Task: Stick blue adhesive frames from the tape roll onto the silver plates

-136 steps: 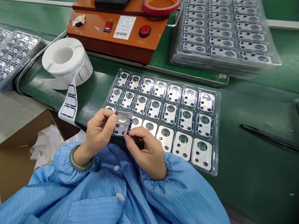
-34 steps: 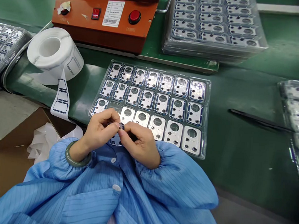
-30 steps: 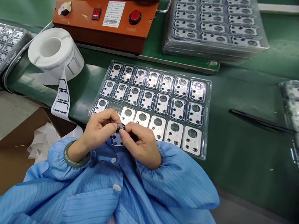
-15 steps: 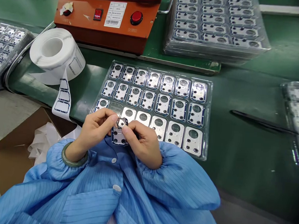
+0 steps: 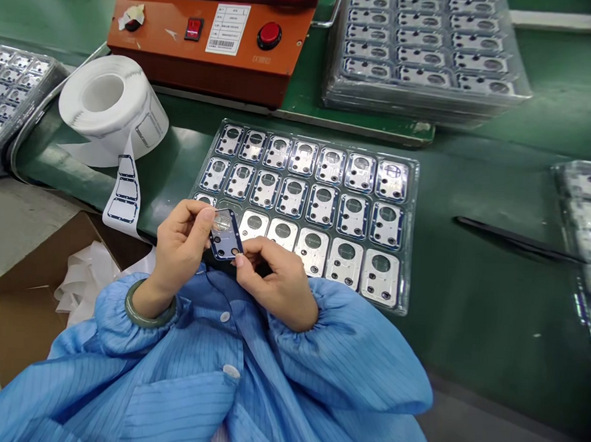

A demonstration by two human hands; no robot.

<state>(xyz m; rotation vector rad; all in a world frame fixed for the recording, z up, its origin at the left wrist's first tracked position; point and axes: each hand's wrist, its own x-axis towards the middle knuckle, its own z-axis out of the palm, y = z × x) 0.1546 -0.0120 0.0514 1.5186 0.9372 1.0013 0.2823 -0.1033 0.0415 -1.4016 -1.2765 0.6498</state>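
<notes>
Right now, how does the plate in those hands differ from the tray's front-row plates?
The held plate is raised, tilted, between left hand and right hand; the front-row plate lies flat in the tray. The held plate has a dark blue border; the front-row plate is bare silver. Both are rounded rectangles with a round opening.

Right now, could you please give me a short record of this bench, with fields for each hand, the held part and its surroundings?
Left hand: fingers pinch the metal plate's upper part.
Right hand: fingers touch the plate's lower corner.
Held part: blue-edged metal plate, tilted, above the tray.
Tray: clear plastic tray holding rows of similar plates, beneath the hands.
Around: white label roll, orange machine, cardboard box.
</notes>
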